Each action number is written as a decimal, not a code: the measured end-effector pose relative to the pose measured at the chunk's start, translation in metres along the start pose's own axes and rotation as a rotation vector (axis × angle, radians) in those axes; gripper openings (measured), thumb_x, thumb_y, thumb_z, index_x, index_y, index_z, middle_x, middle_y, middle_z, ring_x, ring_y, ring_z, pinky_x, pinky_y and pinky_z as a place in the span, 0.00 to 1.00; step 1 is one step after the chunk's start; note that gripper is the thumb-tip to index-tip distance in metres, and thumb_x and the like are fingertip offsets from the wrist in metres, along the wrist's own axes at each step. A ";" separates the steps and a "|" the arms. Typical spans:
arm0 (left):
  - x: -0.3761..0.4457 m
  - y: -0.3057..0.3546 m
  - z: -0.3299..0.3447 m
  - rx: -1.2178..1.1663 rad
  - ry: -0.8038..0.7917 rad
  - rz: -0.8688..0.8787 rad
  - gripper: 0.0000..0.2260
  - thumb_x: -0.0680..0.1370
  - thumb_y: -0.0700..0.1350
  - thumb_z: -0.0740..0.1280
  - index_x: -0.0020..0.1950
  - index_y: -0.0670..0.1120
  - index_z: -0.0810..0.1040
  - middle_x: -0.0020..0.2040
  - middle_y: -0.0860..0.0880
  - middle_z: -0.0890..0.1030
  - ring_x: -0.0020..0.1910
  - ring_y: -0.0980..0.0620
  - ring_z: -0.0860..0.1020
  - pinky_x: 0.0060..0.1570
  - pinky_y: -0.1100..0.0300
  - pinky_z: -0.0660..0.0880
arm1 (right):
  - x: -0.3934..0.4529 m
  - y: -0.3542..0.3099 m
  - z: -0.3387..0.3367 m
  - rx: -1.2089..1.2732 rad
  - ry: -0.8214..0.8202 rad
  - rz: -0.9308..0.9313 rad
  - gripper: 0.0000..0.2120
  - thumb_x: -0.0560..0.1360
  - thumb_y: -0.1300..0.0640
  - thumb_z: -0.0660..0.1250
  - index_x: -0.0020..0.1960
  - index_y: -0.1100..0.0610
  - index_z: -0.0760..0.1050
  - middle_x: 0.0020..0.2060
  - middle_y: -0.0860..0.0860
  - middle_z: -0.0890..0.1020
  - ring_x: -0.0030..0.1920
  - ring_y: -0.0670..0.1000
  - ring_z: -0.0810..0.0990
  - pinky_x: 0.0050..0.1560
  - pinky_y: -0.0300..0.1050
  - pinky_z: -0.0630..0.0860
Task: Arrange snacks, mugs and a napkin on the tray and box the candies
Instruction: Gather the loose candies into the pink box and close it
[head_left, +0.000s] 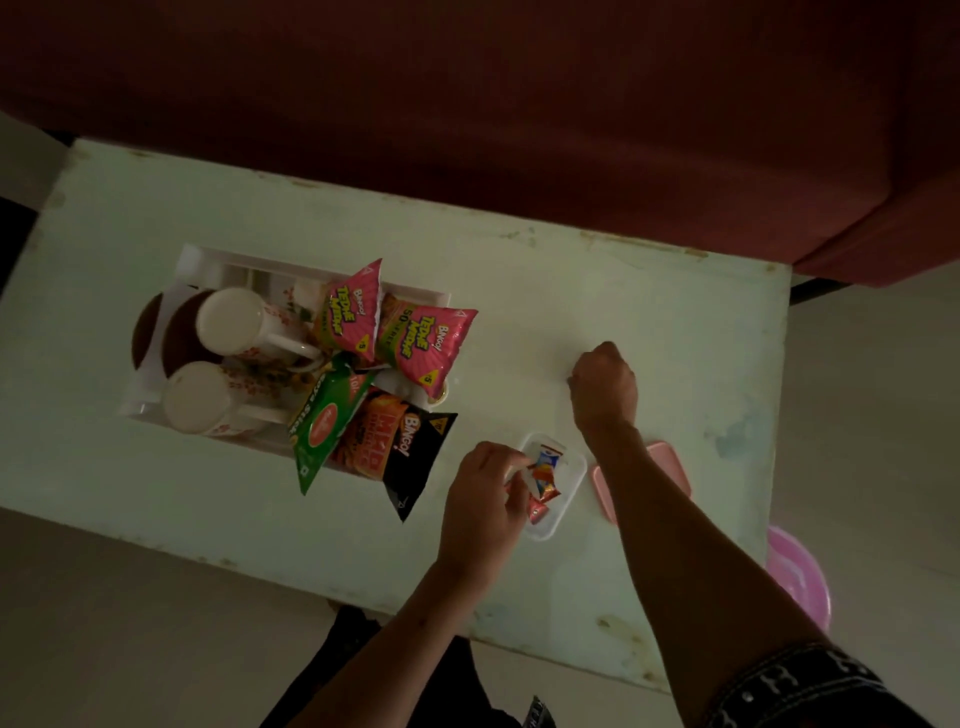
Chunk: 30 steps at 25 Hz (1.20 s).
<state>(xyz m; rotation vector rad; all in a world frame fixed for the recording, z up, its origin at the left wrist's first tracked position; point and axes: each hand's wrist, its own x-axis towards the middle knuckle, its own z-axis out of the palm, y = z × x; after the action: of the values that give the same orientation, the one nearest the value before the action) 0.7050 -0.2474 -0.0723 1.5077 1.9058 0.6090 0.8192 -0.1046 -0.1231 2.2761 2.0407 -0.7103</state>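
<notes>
A white tray (208, 262) at the left of the table holds two white floral mugs (231, 319) lying on their sides and several snack packets: two pink ones (423, 335), a green one (324, 415) and a black one (410, 452). A small clear box (563, 486) near the table's front holds several wrapped candies (545, 470). My left hand (480, 499) is at the box's left edge, pinching a candy wrapper. My right hand (605, 384) rests as a closed fist on the table beyond the box; whether it holds anything is hidden. The pink lid (602, 488) lies right of the box, partly under my right forearm.
The pale green table (675, 338) has a dark red sofa (519, 130) along its far edge. A pink plastic basin (802, 577) sits on the floor off the table's right front corner. Two brown round items (179, 332) lie at the tray's left end.
</notes>
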 end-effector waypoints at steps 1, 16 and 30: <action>-0.001 0.000 0.000 0.000 -0.002 -0.006 0.07 0.72 0.36 0.66 0.49 0.43 0.78 0.48 0.45 0.79 0.48 0.50 0.77 0.46 0.64 0.73 | -0.005 0.001 0.001 -0.007 0.004 0.008 0.07 0.74 0.68 0.63 0.51 0.66 0.75 0.52 0.62 0.78 0.50 0.64 0.79 0.45 0.52 0.77; -0.009 0.005 -0.006 -0.101 0.037 -0.037 0.09 0.73 0.37 0.65 0.52 0.42 0.77 0.49 0.43 0.79 0.47 0.48 0.78 0.47 0.53 0.78 | -0.141 0.002 -0.019 0.616 -0.081 0.047 0.14 0.69 0.63 0.70 0.53 0.55 0.82 0.50 0.53 0.85 0.47 0.53 0.84 0.49 0.44 0.79; -0.005 -0.004 -0.007 0.001 -0.022 0.005 0.11 0.74 0.36 0.66 0.56 0.40 0.75 0.55 0.42 0.77 0.57 0.46 0.74 0.56 0.58 0.72 | -0.107 0.058 -0.001 0.201 -0.181 0.486 0.43 0.62 0.42 0.77 0.71 0.46 0.60 0.75 0.57 0.49 0.70 0.66 0.57 0.61 0.64 0.70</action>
<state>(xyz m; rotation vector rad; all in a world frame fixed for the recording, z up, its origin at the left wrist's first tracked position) 0.6979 -0.2529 -0.0686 1.5139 1.8869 0.5910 0.8687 -0.2145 -0.1038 2.5503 1.3118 -1.0603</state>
